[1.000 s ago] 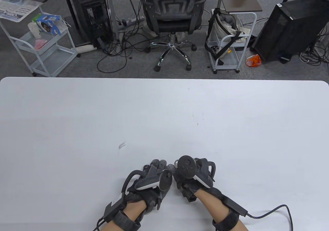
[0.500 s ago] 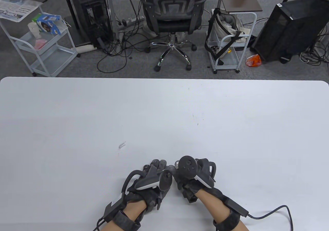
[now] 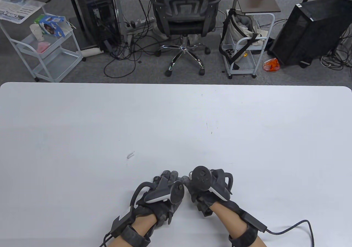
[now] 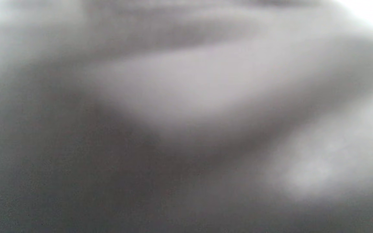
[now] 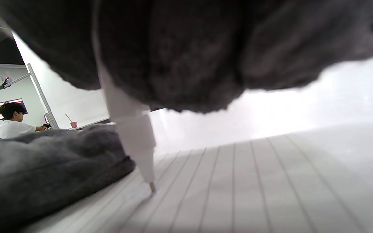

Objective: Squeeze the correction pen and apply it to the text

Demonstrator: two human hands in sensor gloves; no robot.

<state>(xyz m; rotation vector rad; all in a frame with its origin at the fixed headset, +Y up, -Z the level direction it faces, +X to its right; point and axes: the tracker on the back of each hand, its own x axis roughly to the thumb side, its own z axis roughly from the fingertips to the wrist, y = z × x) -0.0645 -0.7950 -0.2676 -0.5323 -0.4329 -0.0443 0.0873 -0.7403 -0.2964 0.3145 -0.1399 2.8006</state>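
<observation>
White correction pen (image 5: 131,129) is grasped by the right hand (image 3: 205,190), tip touching the lined paper (image 5: 254,184) beneath it, ready for squeezing. Left hand (image 3: 162,194) rests just beside, probably steadying the sheet; whether it grips anything cannot be told.

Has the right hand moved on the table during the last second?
Yes, slightly: the right hand shifted rightward, away from the small clear cap on the table.

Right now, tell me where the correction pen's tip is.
In the right wrist view the correction pen hangs from the right hand, tip on the lined paper beside the left hand.
</observation>
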